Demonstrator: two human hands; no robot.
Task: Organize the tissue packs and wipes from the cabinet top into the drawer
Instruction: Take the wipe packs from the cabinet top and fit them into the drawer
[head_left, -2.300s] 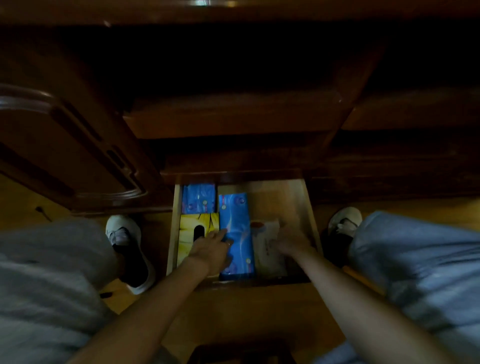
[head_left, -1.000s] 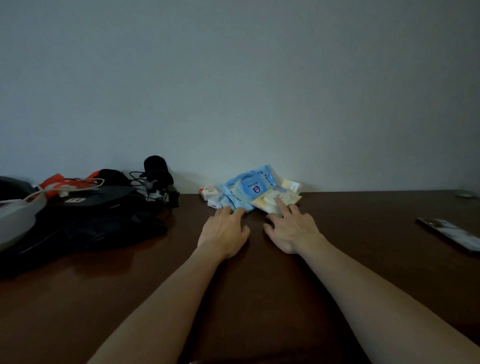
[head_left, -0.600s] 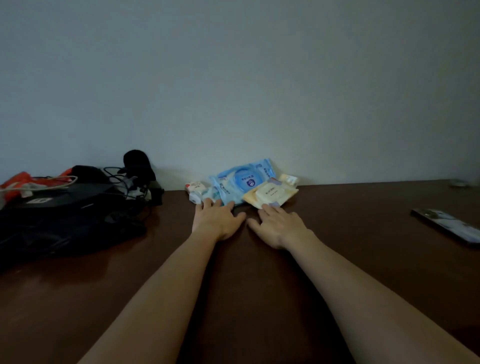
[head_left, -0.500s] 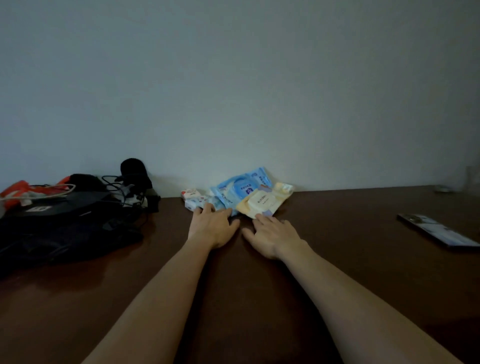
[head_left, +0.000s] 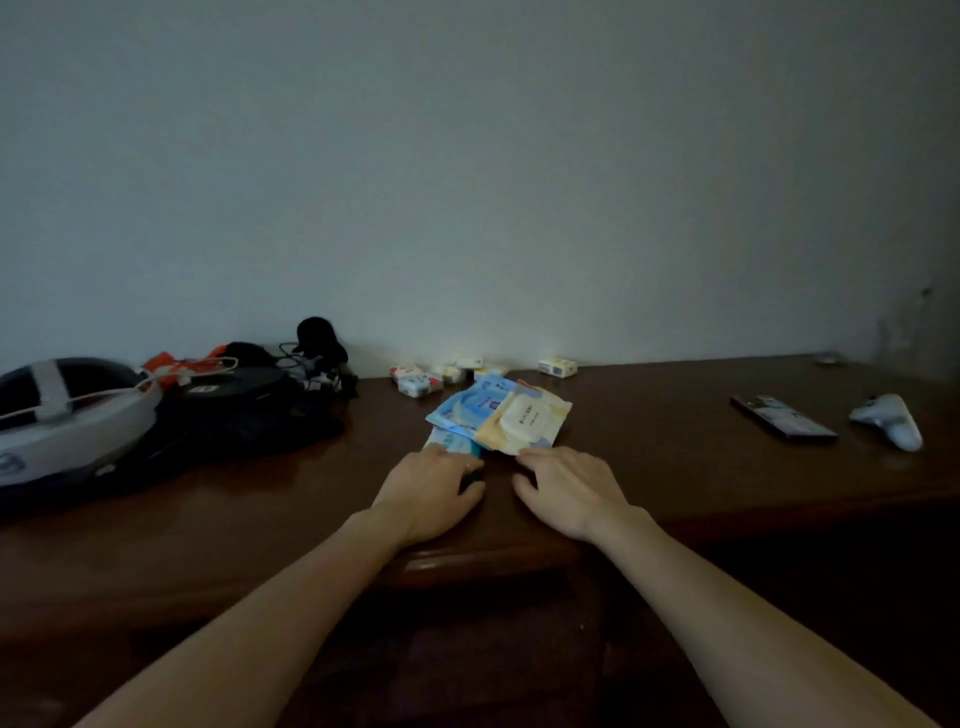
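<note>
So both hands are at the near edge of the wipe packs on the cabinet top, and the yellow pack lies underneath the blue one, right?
Not quite. The head view shows the yellow pack lying on top of the blue pack, not underneath. The rest holds: the left hand and right hand are at the packs' near edge on the cabinet top.

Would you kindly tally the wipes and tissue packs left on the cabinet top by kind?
Large wipes packs: 3 (blue, yellow, another blue under them)
Small tissue packs by the wall: about 6, e.g.; that cluster is dim
Total: about 9
</note>
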